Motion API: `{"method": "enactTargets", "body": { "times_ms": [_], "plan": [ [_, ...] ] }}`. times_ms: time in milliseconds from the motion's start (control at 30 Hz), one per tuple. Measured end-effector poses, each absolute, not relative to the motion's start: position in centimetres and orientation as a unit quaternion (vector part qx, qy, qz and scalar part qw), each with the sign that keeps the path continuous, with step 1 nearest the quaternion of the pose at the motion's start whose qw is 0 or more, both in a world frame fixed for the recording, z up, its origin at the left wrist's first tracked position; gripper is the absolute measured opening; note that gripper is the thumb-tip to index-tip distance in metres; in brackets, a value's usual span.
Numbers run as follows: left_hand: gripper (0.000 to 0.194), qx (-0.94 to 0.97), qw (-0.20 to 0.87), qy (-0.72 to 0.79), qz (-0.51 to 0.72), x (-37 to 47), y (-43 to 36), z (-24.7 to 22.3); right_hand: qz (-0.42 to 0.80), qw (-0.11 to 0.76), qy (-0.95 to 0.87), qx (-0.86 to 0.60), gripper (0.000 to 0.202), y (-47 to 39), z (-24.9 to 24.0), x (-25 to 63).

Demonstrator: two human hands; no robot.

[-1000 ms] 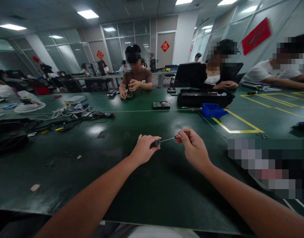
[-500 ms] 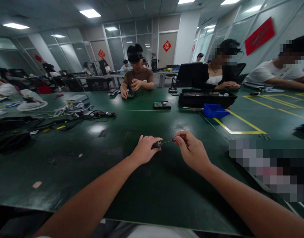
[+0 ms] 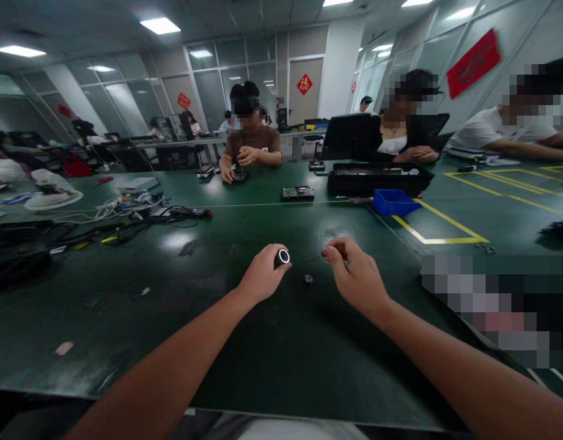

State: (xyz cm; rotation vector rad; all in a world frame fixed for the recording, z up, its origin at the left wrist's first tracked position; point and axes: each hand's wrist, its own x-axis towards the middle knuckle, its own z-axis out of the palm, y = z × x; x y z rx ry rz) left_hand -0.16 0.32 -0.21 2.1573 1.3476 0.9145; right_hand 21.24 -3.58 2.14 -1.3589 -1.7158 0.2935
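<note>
Green bench [image 3: 244,342] under us, our left hand [image 3: 261,278] clamps the stiff, light black handle [image 3: 281,256] around its barrel, right hand [image 3: 354,278] just beside it pinching the thin, slippery bit [image 3: 315,258] by its end.

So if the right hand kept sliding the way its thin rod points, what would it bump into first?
Probably the black handle held in the left hand: the right hand aims its thin rod at the ringed end. Depth is uncertain.

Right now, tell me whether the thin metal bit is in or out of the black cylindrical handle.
Out. The black cylindrical handle shows its empty ringed socket; the thin metal bit is apart, in the right hand.
</note>
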Motion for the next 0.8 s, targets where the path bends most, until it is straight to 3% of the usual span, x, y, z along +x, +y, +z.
{"method": "enactTargets", "body": {
  "times_ms": [200,400,633,800],
  "plan": [
    [0.033,0.786,0.229,0.483,0.312,0.2,-0.6,0.8,0.108,0.458,-0.693,-0.546,0.018,-3.5,2.0,21.4],
    [0.017,0.848,0.199,0.443,0.213,1.1,-1.4,1.2,0.111,0.461,-0.692,-0.545,0.018,-3.6,2.0,21.4],
    [0.034,0.898,0.106,0.406,0.133,2.1,-1.1,0.1,0.113,0.465,-0.692,-0.540,0.017,-3.4,1.8,21.4],
    [0.027,0.908,0.089,0.400,0.085,2.6,-0.7,0.2,0.115,0.467,-0.692,-0.539,0.018,-3.4,1.9,21.3]
  ]
}}
